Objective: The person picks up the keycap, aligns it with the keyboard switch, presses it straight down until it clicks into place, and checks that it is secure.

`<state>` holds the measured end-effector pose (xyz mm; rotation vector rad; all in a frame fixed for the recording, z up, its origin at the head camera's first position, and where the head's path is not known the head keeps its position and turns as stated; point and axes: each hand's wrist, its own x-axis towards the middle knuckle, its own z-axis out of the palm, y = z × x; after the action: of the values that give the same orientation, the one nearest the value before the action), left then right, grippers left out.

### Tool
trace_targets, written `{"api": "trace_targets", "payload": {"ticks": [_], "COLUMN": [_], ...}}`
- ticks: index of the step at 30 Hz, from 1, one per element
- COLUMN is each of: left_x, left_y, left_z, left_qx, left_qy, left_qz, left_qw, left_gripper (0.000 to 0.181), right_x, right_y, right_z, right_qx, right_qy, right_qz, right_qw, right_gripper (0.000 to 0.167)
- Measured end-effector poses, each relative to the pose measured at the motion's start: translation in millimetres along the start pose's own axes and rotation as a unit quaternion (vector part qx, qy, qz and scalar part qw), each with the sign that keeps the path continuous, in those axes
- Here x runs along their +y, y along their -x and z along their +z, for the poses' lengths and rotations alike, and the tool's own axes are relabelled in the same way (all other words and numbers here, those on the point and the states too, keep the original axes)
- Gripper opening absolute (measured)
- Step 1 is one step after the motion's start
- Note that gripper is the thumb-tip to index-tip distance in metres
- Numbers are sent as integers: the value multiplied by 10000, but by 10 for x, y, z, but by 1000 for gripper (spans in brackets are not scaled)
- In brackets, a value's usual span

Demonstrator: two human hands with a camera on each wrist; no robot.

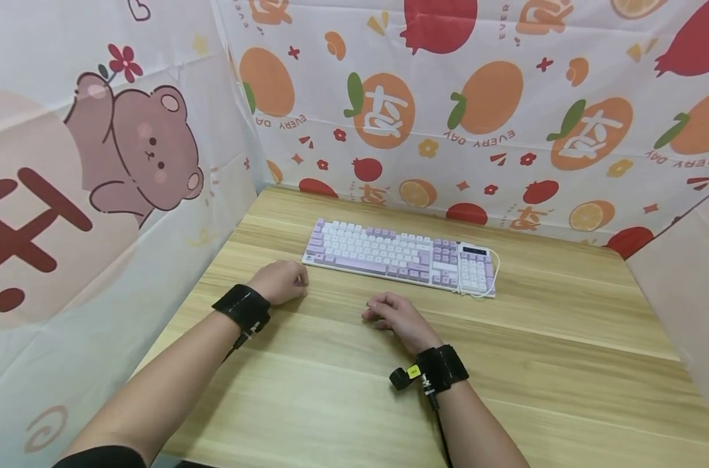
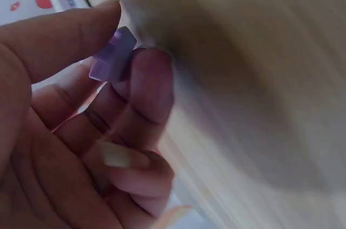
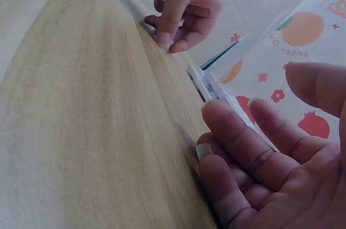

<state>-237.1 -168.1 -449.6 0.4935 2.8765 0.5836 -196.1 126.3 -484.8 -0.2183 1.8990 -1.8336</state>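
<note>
A white and lilac keyboard [image 1: 384, 251] lies on the wooden table, its white cable [image 1: 497, 263] looped around the number-pad end. My left hand [image 1: 280, 282] is near the table surface, just in front of the keyboard's left corner. In the left wrist view, its thumb and fingers pinch a small purple keycap [image 2: 114, 56]; the head view does not show this piece. My right hand [image 1: 402, 318] is in front of the keyboard's middle, apart from it. Its fingers [image 3: 232, 132] are loosely bent, and nothing lies between them and the thumb.
Printed cloth with fruit [image 1: 384, 110] hangs behind the table [image 1: 307, 390]. Another cloth with a bear [image 1: 149, 153] covers the left side, and a pale panel [image 1: 688, 273] borders the right. Each wrist wears a black strap [image 1: 442, 368] with a cable.
</note>
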Motion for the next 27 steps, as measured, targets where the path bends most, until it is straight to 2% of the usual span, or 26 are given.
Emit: {"api": "trace_targets", "payload": {"ticks": [3,5,8,10,13,15,17,21,27], "left_x": [107,206,378,501,680,791,886,1026,1160], "left_y": [-48,-68,-64,-32,38,92,136,194,227], "left_z": [9,-5,-42,-69,-83,-75,-50,-2,30], "left_qx": [80,101,128,136,292,513,847,1522,2290], "left_qy": [570,1075,1819,2286,2691,2781,2641,2294,1896], "left_qz": [425,605,791,909,1210,1478,1822,2459,2962], "left_qw": [9974,9923,9800,9692,9550,9477,9433,9294,9077], "left_gripper": [11,15,20,20,20,20,18,18,33], "right_x": [6,6,-1,-14,-51,-98,-159,-297,-448], "right_y": [3,6,10,13,23,42,75,171,320], "right_z": [10,15,16,16,17,26,42,95,179], "right_qx": [29,45,59,65,111,186,276,414,751], "right_qy": [-44,-62,-62,-78,-91,-48,34,202,413], "right_qz": [22,37,52,49,-23,-251,-633,-1569,-2291], "right_qw": [10000,10000,9999,9999,9999,9995,9976,9865,9696], "right_gripper": [41,41,41,42,45,47,47,35,25]}}
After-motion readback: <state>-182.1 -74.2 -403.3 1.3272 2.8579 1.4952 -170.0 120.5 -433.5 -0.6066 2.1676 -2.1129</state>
